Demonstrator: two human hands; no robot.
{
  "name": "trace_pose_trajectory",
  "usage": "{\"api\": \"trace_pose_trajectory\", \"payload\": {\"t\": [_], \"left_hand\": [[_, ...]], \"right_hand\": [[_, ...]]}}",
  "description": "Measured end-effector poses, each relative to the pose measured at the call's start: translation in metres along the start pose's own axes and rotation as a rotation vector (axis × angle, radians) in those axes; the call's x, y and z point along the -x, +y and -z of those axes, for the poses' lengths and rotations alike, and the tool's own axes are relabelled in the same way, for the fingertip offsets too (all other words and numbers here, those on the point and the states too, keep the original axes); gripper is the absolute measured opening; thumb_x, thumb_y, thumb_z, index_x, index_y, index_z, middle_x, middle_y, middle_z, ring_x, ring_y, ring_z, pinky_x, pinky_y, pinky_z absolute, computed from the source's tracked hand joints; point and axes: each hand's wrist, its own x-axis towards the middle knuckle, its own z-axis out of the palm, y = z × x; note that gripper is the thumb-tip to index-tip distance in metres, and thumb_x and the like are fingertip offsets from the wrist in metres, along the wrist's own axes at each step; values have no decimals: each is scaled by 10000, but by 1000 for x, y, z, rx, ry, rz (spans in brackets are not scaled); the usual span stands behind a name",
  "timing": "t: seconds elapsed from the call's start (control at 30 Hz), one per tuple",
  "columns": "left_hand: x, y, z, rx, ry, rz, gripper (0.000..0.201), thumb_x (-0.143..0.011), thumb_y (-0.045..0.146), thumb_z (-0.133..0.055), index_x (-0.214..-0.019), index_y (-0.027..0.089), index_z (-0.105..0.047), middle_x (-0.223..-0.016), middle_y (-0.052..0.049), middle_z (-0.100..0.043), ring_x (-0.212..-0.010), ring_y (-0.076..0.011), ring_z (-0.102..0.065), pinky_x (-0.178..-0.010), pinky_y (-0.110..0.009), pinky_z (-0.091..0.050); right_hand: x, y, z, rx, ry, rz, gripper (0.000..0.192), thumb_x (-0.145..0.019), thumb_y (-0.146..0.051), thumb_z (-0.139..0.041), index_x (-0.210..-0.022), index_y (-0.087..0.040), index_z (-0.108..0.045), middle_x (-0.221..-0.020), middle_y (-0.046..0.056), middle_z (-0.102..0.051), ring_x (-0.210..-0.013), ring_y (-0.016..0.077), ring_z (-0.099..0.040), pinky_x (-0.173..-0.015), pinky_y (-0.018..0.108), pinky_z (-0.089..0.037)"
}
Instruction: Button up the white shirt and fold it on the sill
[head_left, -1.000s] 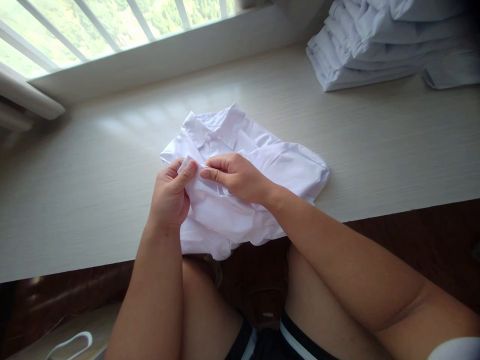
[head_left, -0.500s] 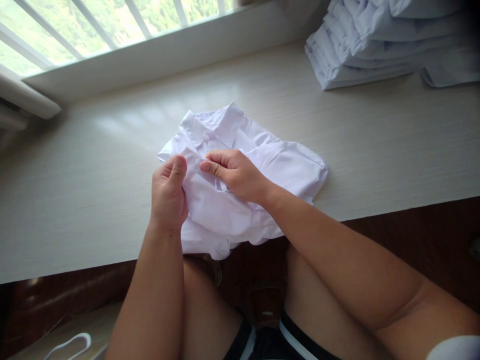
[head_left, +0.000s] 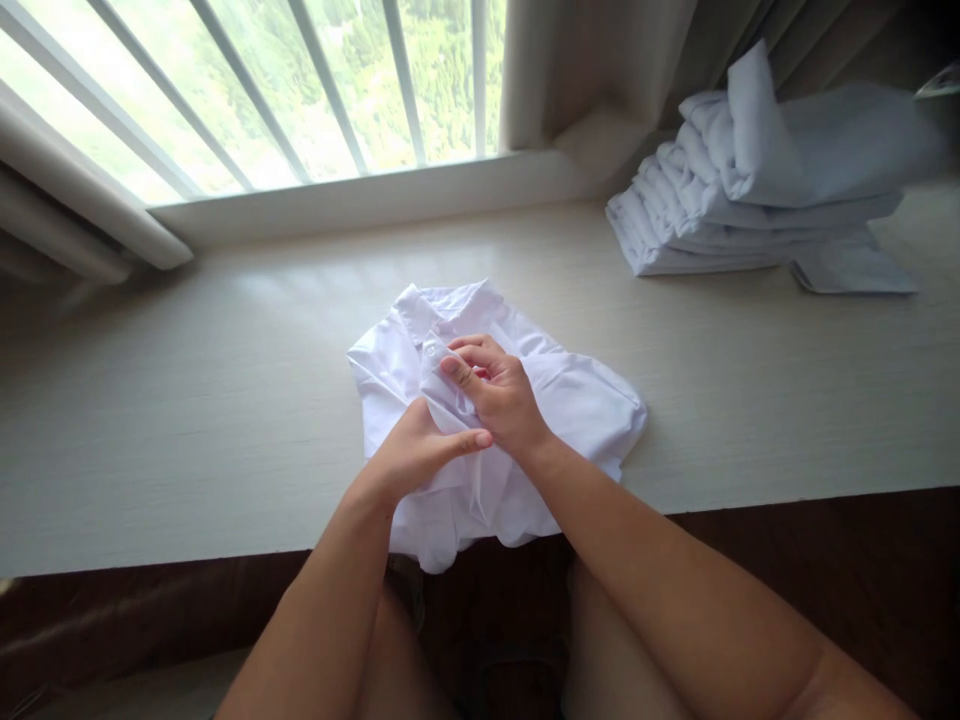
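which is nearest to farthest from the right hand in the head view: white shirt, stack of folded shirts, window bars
1. white shirt: gripped by the right hand, table centre.
2. stack of folded shirts: far right on the table.
3. window bars: behind the sill, upper left.

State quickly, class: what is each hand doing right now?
Left hand: closed, gripping the white shirt.
Right hand: closed, pinching a fold of the same shirt.
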Motion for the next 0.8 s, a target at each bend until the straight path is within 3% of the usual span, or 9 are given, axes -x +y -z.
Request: {"api": "trace_pose_trajectory", "payload": {"t": [0.1, 0.23, 0.37, 0.47, 0.57, 0.7, 0.8], "left_hand": [[0, -1, 4, 67, 67, 85, 469, -807, 450, -847, -1197, 216, -728, -1134, -75, -756, -1052, -229, -718, -852, -273, -593], [-3, -2, 13, 306, 234, 166, 409, -815, 501, -811, -1012, 151, -728, -861, -57, -735, -724, -150, -675, -638, -230, -550], [-6, 3, 24, 386, 456, 198, 424, -755, 529, -829, -886, 172, -641, -599, 28, -578, -454, -99, -494, -416, -218, -409], [-8, 4, 34, 390, 514, 216, 476, -757, 619, -779, -833, 184, -603, -502, 64, -455, -374, -81, -363, -360, -220, -290], [-10, 0, 43, 246, 513, 168, 539, -776, 684, -726, -890, 162, -657, -562, 30, -535, -447, -106, -450, -436, -235, -361], [-9, -9, 55, -219, 532, 29, 501, -834, 668, -678, -890, 170, -703, -821, -45, -711, -745, -184, -642, -662, -255, -471], [-5, -10, 70, -401, 653, 10, 426, -834, 613, -691, -860, 188, -703, -846, -42, -711, -820, -204, -647, -721, -258, -469]], "right_hand": [[0, 2, 0, 3, -24, -21, 454, -856, -621, -750, -878, -168, -757, -1161, 61, -631, -989, 140, -593, -844, 247, -480], [-1, 3, 0, -27, -75, -24, 403, -880, -573, -744, -944, -175, -755, -1162, 57, -640, -1038, 165, -626, -893, 277, -486], [0, 0, 3, 171, -32, 55, 326, -938, -524, -681, -1013, -219, -768, -1169, 49, -667, -1196, 199, -595, -1070, 330, -430], [-1, -2, 6, 318, 28, 95, 288, -957, -482, -632, -995, -225, -756, -1168, 54, -677, -1213, 213, -579, -1147, 367, -383], [-3, 1, 10, 499, 56, 103, 236, -940, -421, -617, -1011, -235, -744, -1202, 58, -670, -1244, 236, -547, -1173, 392, -361], [-6, 18, 15, 777, 30, 19, 242, -909, -366, -611, -1078, -244, -734, -1242, 61, -652, -1268, 266, -511, -1173, 427, -355], [-10, 30, 21, 915, -52, -38, 268, -892, -339, -626, -1117, -230, -723, -1253, 66, -650, -1276, 271, -522, -1178, 434, -356]]}}
